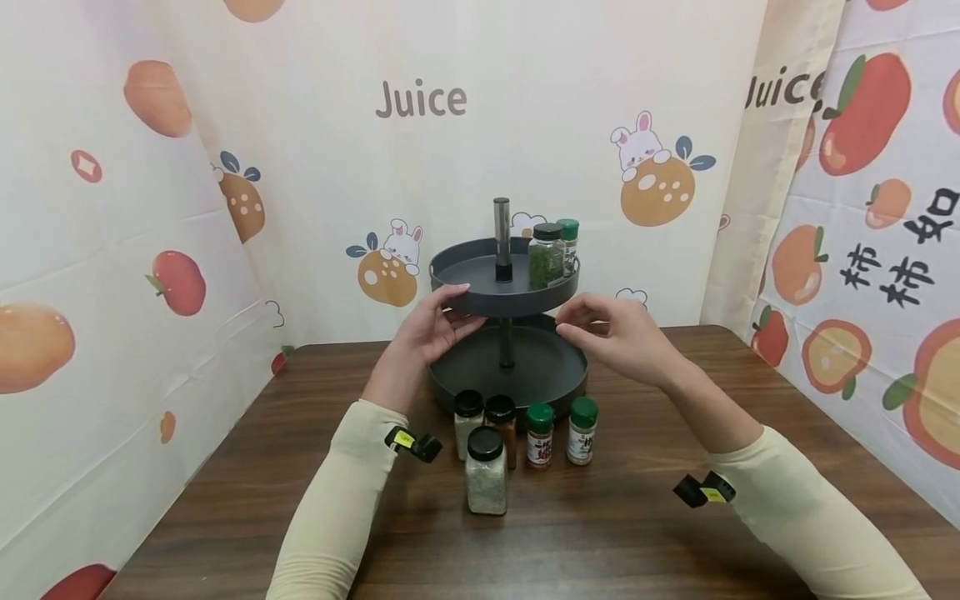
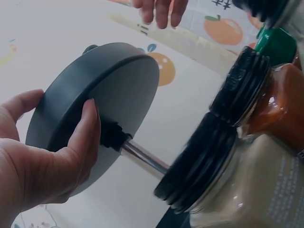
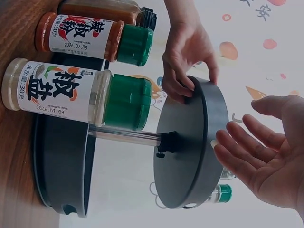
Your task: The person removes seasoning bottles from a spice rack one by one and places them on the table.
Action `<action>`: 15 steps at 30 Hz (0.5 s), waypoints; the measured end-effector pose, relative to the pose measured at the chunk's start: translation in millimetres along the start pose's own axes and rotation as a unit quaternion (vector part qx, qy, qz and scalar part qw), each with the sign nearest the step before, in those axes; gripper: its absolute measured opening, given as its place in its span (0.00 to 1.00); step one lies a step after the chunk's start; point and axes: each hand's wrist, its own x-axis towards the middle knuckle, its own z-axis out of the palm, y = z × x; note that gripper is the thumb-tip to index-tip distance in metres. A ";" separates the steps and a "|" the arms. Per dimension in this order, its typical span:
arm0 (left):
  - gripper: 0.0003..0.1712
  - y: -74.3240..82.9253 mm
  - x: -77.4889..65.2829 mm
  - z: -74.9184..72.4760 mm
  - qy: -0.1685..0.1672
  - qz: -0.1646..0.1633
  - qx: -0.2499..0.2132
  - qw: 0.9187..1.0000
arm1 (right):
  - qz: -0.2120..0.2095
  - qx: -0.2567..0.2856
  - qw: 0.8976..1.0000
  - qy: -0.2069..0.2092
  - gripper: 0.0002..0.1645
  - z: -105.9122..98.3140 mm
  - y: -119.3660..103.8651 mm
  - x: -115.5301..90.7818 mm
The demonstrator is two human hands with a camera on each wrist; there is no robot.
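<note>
A dark grey two-tier spice rack (image 1: 471, 267) stands on the table with a metal post through its middle. My left hand (image 1: 426, 331) grips the left rim of the upper tray, with the thumb and fingers on opposite sides of the wall in the left wrist view. Near the tray's right edge, my right hand (image 1: 621, 335) holds nothing; its fingers (image 3: 244, 142) are loosely spread in the right wrist view. A jar of green herbs (image 1: 546, 260) and a green-capped shaker (image 1: 568, 242) sit on the upper tray's right side. The lower tray (image 1: 480, 379) shows no jars.
In front of the rack stand a pale-filled jar (image 1: 487, 479), another black-lidded jar (image 1: 468, 433) behind it, an orange-brown spice jar (image 2: 278, 104), and two green-capped shakers, one red-labelled (image 1: 539, 442), one white (image 1: 582, 437). Printed cloth (image 1: 300, 125) surrounds the wooden table (image 1: 637, 517).
</note>
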 end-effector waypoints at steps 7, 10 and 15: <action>0.40 10.7 -0.7 -7.9 0.050 -0.002 -0.022 0.999 | -0.002 -0.006 1.000 0.007 0.07 -3.0 -1.2 1.0; 0.40 13.5 -0.6 -11.1 0.066 -0.004 -0.025 0.998 | -0.001 -0.010 1.000 0.008 0.07 -4.3 -1.6 1.0; 0.40 14.5 -2.5 -8.2 0.070 -0.001 -0.001 0.998 | 0.001 -0.012 1.000 0.007 0.07 -7.1 -1.7 1.0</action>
